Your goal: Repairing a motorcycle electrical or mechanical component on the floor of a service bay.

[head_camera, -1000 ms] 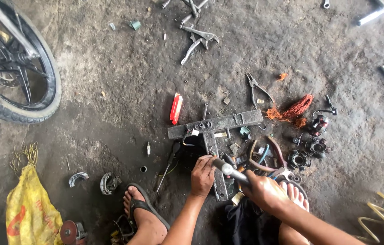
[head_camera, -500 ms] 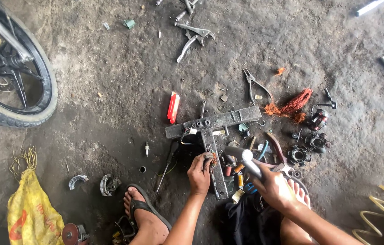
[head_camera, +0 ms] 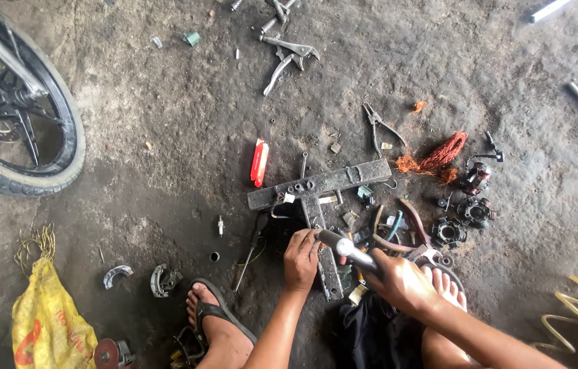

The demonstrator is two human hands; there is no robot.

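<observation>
You see a grey metal bar (head_camera: 319, 184) on the dark grey floor (head_camera: 166, 123), a red lighter (head_camera: 259, 162), orange-red wire (head_camera: 442, 154), a yellow bag (head_camera: 50, 321) with red print, and a black tyre (head_camera: 63, 164).

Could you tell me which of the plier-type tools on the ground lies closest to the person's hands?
The reddish-brown-handled pliers, lying just above the right hand. The slim grey pliers lie beyond the T-shaped metal bar, and the locking pliers lie farthest up.

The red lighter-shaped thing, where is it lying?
The red lighter-shaped thing lies on the dirt floor near the picture's middle, just left of the grey T-shaped metal bar, beyond both hands.
</observation>
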